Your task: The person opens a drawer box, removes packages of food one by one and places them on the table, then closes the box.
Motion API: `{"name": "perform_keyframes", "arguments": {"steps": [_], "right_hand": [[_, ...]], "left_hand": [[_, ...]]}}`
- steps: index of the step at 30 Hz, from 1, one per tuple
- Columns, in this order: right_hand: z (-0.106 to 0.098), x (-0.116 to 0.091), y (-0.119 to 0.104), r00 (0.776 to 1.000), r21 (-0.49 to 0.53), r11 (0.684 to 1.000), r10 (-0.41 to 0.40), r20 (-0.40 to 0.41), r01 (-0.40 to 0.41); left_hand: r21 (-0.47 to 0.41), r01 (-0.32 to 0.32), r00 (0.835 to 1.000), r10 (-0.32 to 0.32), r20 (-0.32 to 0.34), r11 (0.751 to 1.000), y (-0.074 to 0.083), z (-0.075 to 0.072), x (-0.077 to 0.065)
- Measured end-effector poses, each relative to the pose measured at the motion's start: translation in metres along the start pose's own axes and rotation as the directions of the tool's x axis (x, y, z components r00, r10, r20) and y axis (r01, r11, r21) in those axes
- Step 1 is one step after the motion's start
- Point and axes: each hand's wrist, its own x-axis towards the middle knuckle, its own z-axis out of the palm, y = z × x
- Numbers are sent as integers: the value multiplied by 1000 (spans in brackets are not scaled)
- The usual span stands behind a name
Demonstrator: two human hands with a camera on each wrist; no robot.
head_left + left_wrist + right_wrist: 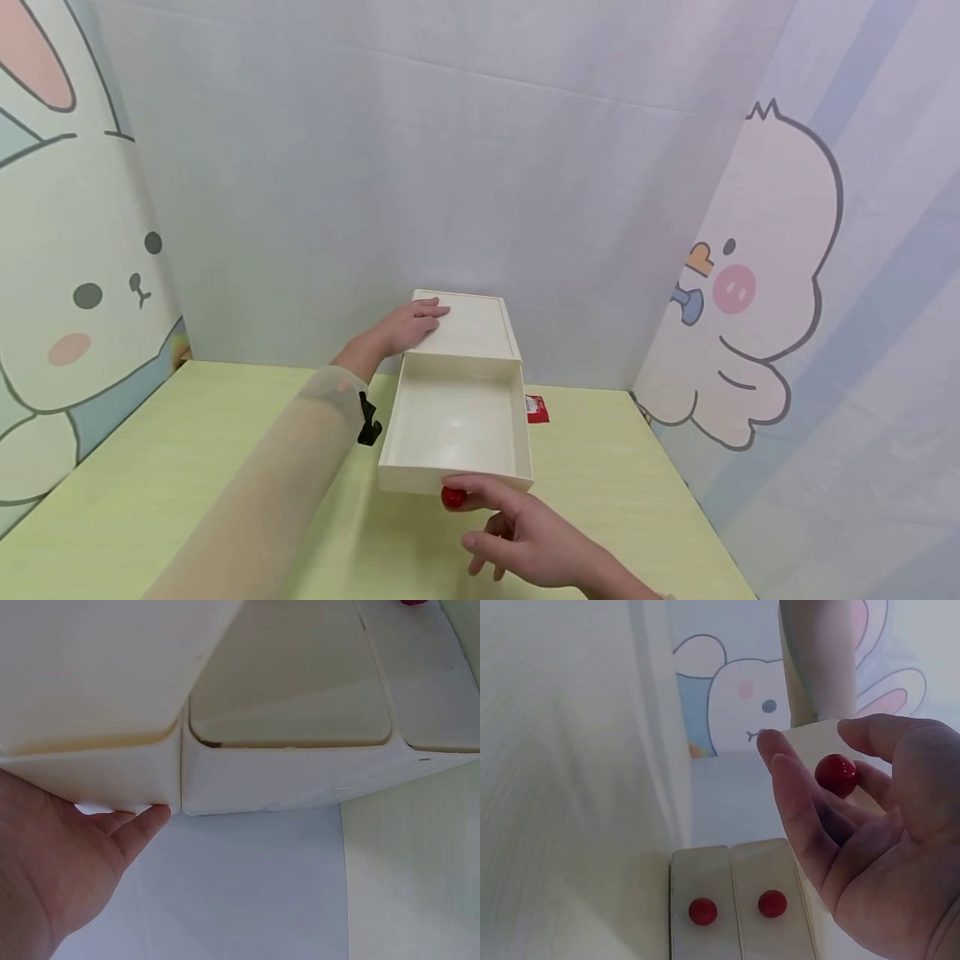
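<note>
A white drawer cabinet [471, 327] stands at the back of the table, its top drawer [457, 421] pulled far out with a bare inside. My left hand [411, 327] rests on the cabinet's top near its left edge; in the left wrist view the same hand [67, 859] lies along that top. My right hand [525, 537] is at the drawer's front, index finger across its rim beside the round red knob [453, 498]. In the right wrist view the knob [837, 776] sits among the loosely spread fingers, with the thumb apart from it.
Two lower drawers with red knobs [703, 911] show beneath in the right wrist view. A small red packet [537, 409] lies on the table right of the cabinet. Behind stands a pale curtain [300, 208], with cartoon-printed cloth [787, 350] at the sides.
</note>
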Motion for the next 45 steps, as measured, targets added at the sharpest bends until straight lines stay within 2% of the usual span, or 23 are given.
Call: {"name": "perform_keyframes", "arguments": {"steps": [6, 15, 27, 45], "right_hand": [[1, 2, 3, 999, -5, 1000, -15, -36, 15], [-3, 3, -1, 993, -72, 996, -62, -101, 55], [-7, 10, -1, 992, -83, 996, -49, -113, 40], [-17, 26, 3, 985, -108, 991, -89, -150, 73]], "left_hand": [[12, 3, 1000, -3, 3, 1000, 0, 0, 1], [19, -3, 1000, 3, -6, 1000, 2, 0, 0], [-5, 5, 1000, -5, -3, 1000, 0, 0, 0], [18, -2, 1000, 2, -11, 1000, 1, 0, 0]]}}
